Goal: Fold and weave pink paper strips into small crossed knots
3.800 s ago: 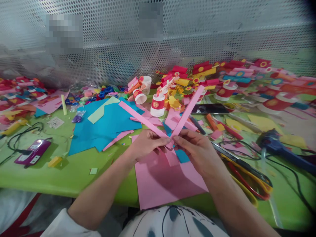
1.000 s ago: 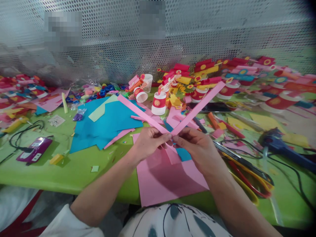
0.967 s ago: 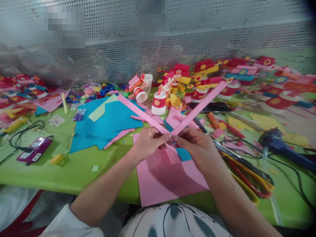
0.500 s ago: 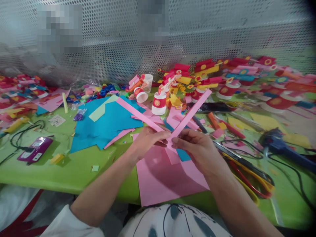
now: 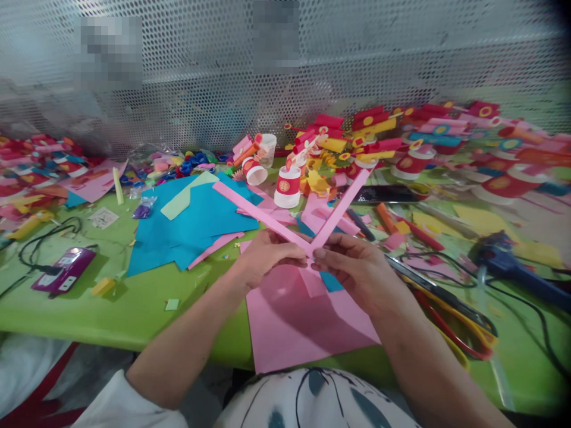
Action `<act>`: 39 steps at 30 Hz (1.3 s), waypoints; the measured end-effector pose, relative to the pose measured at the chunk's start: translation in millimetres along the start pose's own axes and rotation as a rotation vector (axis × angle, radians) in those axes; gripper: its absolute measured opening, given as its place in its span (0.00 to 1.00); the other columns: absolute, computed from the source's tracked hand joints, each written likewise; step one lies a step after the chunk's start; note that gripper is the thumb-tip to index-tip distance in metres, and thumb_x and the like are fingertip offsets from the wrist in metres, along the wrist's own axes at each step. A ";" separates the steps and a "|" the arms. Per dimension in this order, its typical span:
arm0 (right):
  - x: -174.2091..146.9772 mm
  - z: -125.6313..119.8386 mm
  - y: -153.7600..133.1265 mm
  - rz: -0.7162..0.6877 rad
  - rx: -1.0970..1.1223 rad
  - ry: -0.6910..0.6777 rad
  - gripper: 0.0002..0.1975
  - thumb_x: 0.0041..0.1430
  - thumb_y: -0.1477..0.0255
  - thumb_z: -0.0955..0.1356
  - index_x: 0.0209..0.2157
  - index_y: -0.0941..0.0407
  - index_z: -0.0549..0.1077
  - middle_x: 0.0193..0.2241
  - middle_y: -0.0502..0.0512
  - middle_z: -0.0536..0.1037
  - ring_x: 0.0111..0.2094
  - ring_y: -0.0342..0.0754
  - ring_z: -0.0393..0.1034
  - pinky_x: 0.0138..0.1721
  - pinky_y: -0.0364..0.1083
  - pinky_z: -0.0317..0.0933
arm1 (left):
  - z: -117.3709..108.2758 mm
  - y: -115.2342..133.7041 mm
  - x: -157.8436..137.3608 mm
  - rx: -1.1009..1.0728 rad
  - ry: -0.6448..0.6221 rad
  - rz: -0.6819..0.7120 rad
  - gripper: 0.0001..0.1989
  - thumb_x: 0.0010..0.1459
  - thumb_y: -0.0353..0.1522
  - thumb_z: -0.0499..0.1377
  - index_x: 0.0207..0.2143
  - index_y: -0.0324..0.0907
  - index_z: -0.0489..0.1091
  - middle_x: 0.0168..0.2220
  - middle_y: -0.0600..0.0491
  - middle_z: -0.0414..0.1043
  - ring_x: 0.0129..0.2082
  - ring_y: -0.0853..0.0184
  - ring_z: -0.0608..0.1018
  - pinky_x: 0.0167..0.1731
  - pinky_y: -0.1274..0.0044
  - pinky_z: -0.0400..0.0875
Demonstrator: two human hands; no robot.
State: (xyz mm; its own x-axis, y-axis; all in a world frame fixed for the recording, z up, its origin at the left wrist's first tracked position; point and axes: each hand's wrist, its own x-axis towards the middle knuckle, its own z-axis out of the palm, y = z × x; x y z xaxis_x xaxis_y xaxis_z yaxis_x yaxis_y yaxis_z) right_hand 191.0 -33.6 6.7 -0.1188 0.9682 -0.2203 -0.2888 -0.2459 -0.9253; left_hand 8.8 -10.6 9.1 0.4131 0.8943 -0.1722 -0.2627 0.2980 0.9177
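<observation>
Two arms of pink paper strip point(image 5: 342, 205) spread in a V and meet between my hands; whether they are one folded strip or two, I cannot tell. My left hand point(image 5: 279, 255) pinches the paper at the left of the meeting point. On the right side of it, my right hand point(image 5: 345, 258) is closed with thumb and fingers on the paper. Under both hands lies a pink paper sheet point(image 5: 307, 339). Blue paper sheets point(image 5: 191, 223) rest to the left, with a pale green paper piece point(image 5: 176, 202) on top.
Scissors point(image 5: 446, 303) and a blue glue gun point(image 5: 499, 255) with its cord lie at the right. A red-and-white paper cup point(image 5: 288, 185) stands ahead, near several decorated cups. The purple power strip point(image 5: 65, 270) is at the left, and a perforated metal panel point(image 5: 200, 77) rises behind.
The V of pink paper has dropped slightly, its upper ends now lower. My fingers have shifted a little around the meeting point, still gripping the paper.
</observation>
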 end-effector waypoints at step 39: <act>5.0 -1.7 3.2 0.059 0.153 0.009 0.14 0.38 0.73 0.83 0.29 0.55 0.81 0.27 0.48 0.80 0.28 0.41 0.76 0.35 0.41 0.74 | -5.2 3.1 3.3 0.145 -0.009 0.081 0.11 0.52 0.35 0.70 0.33 0.35 0.79 0.28 0.50 0.78 0.29 0.71 0.78 0.37 0.76 0.77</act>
State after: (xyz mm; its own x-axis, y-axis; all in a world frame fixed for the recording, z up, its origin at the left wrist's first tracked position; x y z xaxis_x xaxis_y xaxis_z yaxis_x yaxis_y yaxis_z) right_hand 191.1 -29.5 2.1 -0.1314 0.9522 -0.2759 -0.4226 -0.3055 -0.8533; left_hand 4.8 -4.9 9.5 0.4034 0.9103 -0.0933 -0.1674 0.1737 0.9705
